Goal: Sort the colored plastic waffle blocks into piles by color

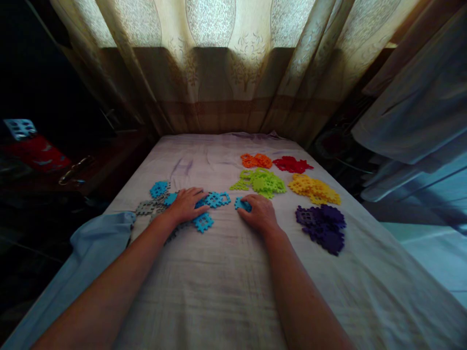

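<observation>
My left hand (188, 203) lies over a cluster of blue interlocking toy tiles, its fingers stretched out and thumb apart. Blue tiles (218, 199) show past its fingertips, and a single blue tile (203, 222) lies just below the thumb. Grey tiles (146, 208) spread out to the left of that hand, partly under the wrist, with another blue tile (159, 188) behind them. A short way to the right, my right hand (260, 210) has its thumb and fingers closed around a small blue tile (241, 204) at the sheet's surface.
Tiles are grouped by colour to the right: green (262, 182), orange (256, 160), red (293, 164), yellow (314, 188) and dark purple (324, 226). All lie on a wrinkled pale sheet (219, 282). Blue cloth (104, 238) hangs over the left edge; a curtain (233, 87) closes the back.
</observation>
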`<state>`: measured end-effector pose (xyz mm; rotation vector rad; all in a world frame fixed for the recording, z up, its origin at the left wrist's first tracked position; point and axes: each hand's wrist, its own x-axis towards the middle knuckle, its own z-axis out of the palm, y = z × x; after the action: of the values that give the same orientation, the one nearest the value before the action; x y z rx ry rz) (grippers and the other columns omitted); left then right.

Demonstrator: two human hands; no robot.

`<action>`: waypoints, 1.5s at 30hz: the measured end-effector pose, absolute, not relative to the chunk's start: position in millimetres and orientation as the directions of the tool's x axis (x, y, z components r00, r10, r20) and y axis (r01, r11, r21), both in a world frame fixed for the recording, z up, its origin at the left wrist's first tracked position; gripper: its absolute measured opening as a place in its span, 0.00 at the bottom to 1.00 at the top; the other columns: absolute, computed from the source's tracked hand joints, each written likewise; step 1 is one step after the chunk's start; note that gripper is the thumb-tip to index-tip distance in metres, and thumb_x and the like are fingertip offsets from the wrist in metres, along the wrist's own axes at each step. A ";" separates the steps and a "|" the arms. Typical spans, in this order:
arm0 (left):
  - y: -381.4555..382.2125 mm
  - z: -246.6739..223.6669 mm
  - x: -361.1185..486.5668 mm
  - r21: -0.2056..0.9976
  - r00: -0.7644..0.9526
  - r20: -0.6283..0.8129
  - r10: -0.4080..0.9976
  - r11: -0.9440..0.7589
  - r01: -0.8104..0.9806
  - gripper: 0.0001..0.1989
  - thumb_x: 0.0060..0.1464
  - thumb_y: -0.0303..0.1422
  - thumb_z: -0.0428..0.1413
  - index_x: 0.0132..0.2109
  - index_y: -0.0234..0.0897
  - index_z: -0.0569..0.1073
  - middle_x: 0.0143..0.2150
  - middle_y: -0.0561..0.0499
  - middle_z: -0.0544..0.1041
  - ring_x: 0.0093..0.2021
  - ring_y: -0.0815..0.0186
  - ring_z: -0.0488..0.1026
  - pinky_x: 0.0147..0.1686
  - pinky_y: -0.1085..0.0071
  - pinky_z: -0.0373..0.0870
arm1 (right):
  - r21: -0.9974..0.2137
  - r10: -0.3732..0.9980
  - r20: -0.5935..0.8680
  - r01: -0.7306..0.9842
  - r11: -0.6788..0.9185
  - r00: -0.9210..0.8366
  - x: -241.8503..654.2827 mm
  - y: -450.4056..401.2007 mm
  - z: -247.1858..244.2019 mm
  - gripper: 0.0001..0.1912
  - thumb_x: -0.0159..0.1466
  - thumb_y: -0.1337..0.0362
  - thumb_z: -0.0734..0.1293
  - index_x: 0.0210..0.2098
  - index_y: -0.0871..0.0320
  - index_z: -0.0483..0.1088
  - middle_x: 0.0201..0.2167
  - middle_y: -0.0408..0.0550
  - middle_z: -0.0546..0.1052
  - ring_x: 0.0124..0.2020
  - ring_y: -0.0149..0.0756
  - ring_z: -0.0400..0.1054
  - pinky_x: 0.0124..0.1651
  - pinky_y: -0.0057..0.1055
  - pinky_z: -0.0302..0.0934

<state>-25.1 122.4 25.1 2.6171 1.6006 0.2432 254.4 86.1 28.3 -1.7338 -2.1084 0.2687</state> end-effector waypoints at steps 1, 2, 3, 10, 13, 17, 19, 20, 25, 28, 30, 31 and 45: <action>113.0 24.6 -26.3 0.141 0.430 0.136 0.892 -0.448 0.883 0.25 0.59 0.49 0.51 0.61 0.47 0.71 0.65 0.44 0.68 0.65 0.52 0.63 0.64 0.47 0.55 | -0.388 0.974 0.170 0.898 0.208 -0.152 256.4 85.5 29.6 0.16 0.61 0.59 0.67 0.47 0.55 0.77 0.51 0.50 0.78 0.53 0.43 0.68 0.57 0.39 0.57; 103.3 23.6 -27.8 0.151 0.404 0.182 0.896 -0.432 0.889 0.25 0.60 0.48 0.51 0.60 0.47 0.71 0.66 0.44 0.68 0.66 0.52 0.63 0.65 0.46 0.54 | -0.382 0.975 0.160 0.902 0.203 -0.152 258.3 85.0 30.8 0.16 0.61 0.59 0.67 0.47 0.55 0.77 0.51 0.50 0.78 0.53 0.43 0.68 0.57 0.39 0.57; 93.4 22.0 -29.3 0.167 0.369 0.234 0.900 -0.411 0.896 0.24 0.61 0.47 0.50 0.60 0.45 0.71 0.66 0.44 0.67 0.66 0.52 0.62 0.65 0.46 0.53 | -0.372 0.976 0.153 0.906 0.200 -0.153 260.0 84.6 32.0 0.16 0.61 0.59 0.67 0.47 0.55 0.77 0.51 0.50 0.78 0.53 0.44 0.68 0.57 0.40 0.57; 36.7 8.3 -34.2 0.268 0.152 0.484 0.862 -0.311 0.912 0.19 0.63 0.42 0.48 0.56 0.42 0.73 0.61 0.43 0.72 0.65 0.52 0.65 0.65 0.45 0.54 | -0.318 0.936 0.286 0.902 0.293 -0.203 238.2 80.1 42.2 0.15 0.62 0.57 0.67 0.46 0.53 0.77 0.54 0.53 0.75 0.57 0.47 0.65 0.60 0.46 0.52; 31.3 8.2 -32.8 0.298 0.124 0.518 0.846 -0.314 0.902 0.18 0.63 0.40 0.48 0.54 0.42 0.74 0.59 0.44 0.74 0.63 0.52 0.66 0.65 0.45 0.55 | -0.303 0.915 0.295 0.881 0.363 -0.276 211.7 79.6 43.8 0.15 0.63 0.57 0.67 0.48 0.53 0.76 0.55 0.53 0.75 0.58 0.47 0.64 0.62 0.46 0.50; 34.4 9.3 -33.5 0.338 0.122 0.542 0.831 -0.348 0.874 0.16 0.64 0.39 0.48 0.53 0.42 0.75 0.57 0.45 0.77 0.61 0.54 0.69 0.64 0.47 0.58 | -0.255 0.927 0.226 0.900 0.354 -0.300 184.7 84.8 40.7 0.17 0.64 0.54 0.66 0.50 0.54 0.74 0.56 0.55 0.73 0.58 0.49 0.61 0.62 0.48 0.49; 35.8 9.3 -34.4 0.353 0.136 0.557 0.819 -0.382 0.854 0.16 0.64 0.39 0.48 0.52 0.41 0.75 0.56 0.44 0.77 0.59 0.56 0.71 0.63 0.50 0.61 | -0.243 0.935 0.193 0.909 0.338 -0.296 177.6 87.8 37.6 0.17 0.65 0.54 0.65 0.50 0.54 0.74 0.53 0.55 0.75 0.57 0.49 0.62 0.61 0.47 0.50; 36.1 9.3 -34.6 0.360 0.145 0.564 0.813 -0.400 0.843 0.16 0.64 0.39 0.48 0.51 0.41 0.75 0.55 0.44 0.78 0.59 0.56 0.71 0.62 0.51 0.62 | -0.243 0.938 0.185 0.911 0.333 -0.294 175.4 88.8 35.8 0.17 0.65 0.55 0.65 0.50 0.55 0.74 0.51 0.55 0.75 0.57 0.48 0.62 0.61 0.46 0.50; 35.6 9.7 -33.8 0.391 0.152 0.562 0.813 -0.423 0.818 0.14 0.64 0.37 0.48 0.50 0.41 0.75 0.54 0.46 0.78 0.57 0.58 0.72 0.62 0.53 0.64 | -0.281 0.935 0.204 0.898 0.340 -0.290 177.0 90.6 31.3 0.17 0.65 0.56 0.65 0.50 0.55 0.73 0.51 0.55 0.76 0.55 0.47 0.64 0.60 0.44 0.51; 35.4 9.5 -33.9 0.398 0.149 0.546 0.825 -0.411 0.820 0.14 0.63 0.37 0.49 0.50 0.42 0.76 0.54 0.46 0.78 0.58 0.58 0.72 0.62 0.52 0.64 | -0.321 0.937 0.217 0.887 0.333 -0.273 193.6 93.2 41.8 0.18 0.64 0.56 0.66 0.51 0.55 0.73 0.51 0.54 0.77 0.55 0.46 0.66 0.60 0.43 0.53; 35.7 8.9 -34.7 0.397 0.151 0.541 0.827 -0.409 0.822 0.14 0.63 0.38 0.49 0.50 0.42 0.76 0.54 0.46 0.78 0.58 0.57 0.72 0.62 0.52 0.64 | -0.348 0.949 0.211 0.889 0.297 -0.234 212.8 95.0 54.5 0.18 0.63 0.57 0.67 0.51 0.56 0.73 0.51 0.53 0.77 0.55 0.45 0.68 0.59 0.41 0.56; 36.0 8.5 -35.2 0.395 0.153 0.540 0.827 -0.410 0.822 0.14 0.63 0.38 0.49 0.49 0.42 0.76 0.54 0.46 0.78 0.57 0.57 0.72 0.62 0.52 0.64 | -0.357 0.958 0.197 0.895 0.267 -0.207 224.0 95.4 61.3 0.19 0.63 0.57 0.67 0.51 0.55 0.73 0.51 0.52 0.77 0.54 0.45 0.69 0.58 0.41 0.58; 37.2 8.2 -35.7 0.403 0.181 0.547 0.817 -0.447 0.798 0.14 0.63 0.37 0.49 0.46 0.40 0.77 0.49 0.47 0.80 0.51 0.60 0.76 0.56 0.58 0.71 | -0.284 0.992 -0.045 0.953 0.103 -0.121 271.9 91.9 71.1 0.18 0.59 0.59 0.69 0.49 0.52 0.77 0.49 0.50 0.80 0.49 0.45 0.73 0.49 0.35 0.63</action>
<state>-35.7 37.2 8.2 2.3944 1.6380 1.1375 271.9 91.9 71.1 -1.9706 -2.2105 0.3660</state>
